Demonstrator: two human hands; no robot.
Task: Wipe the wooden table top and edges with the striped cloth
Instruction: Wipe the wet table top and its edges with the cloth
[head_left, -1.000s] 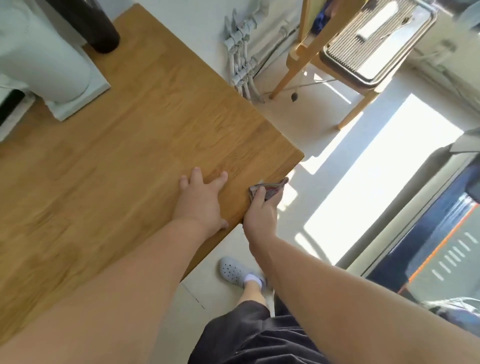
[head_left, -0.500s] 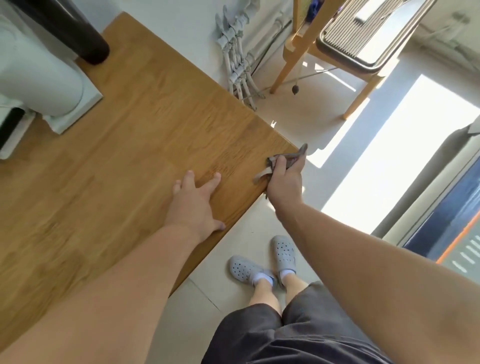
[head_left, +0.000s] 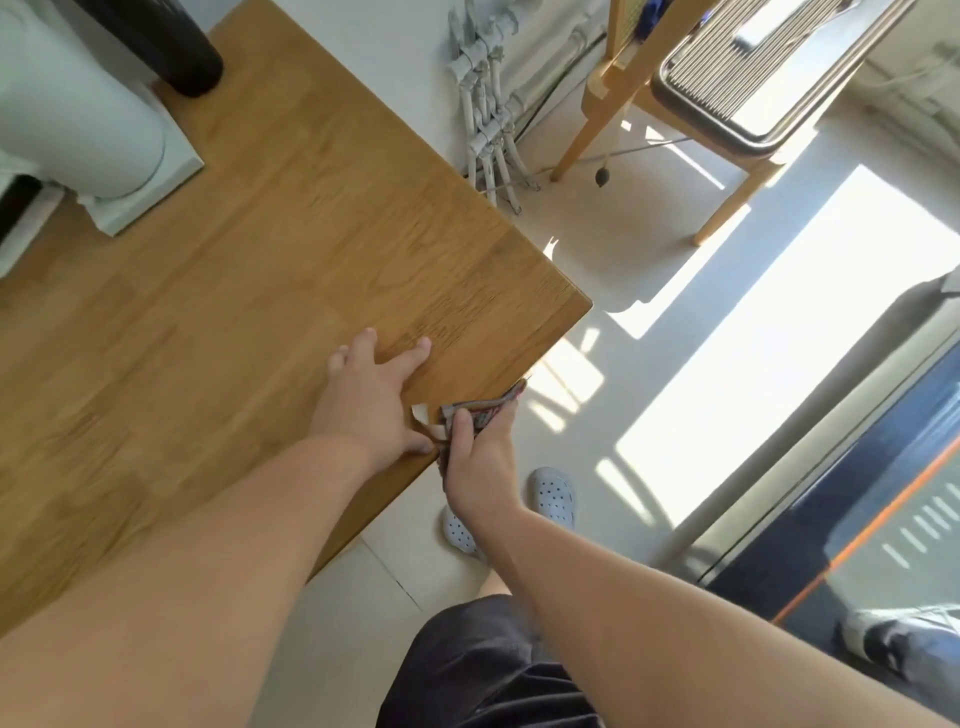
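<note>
Edge-wiping step: the right hand (head_left: 475, 467) grips the bunched striped cloth (head_left: 484, 410) against the near edge of the wooden table (head_left: 260, 291), beside the flat, empty left hand (head_left: 369, 400) — next it likely needs a firm slide along that edge.

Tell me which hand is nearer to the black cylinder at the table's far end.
Left. The left hand rests on the wooden table top, closer to the black cylinder; the right hand grips the striped cloth at the table's edge, farther off.
</note>
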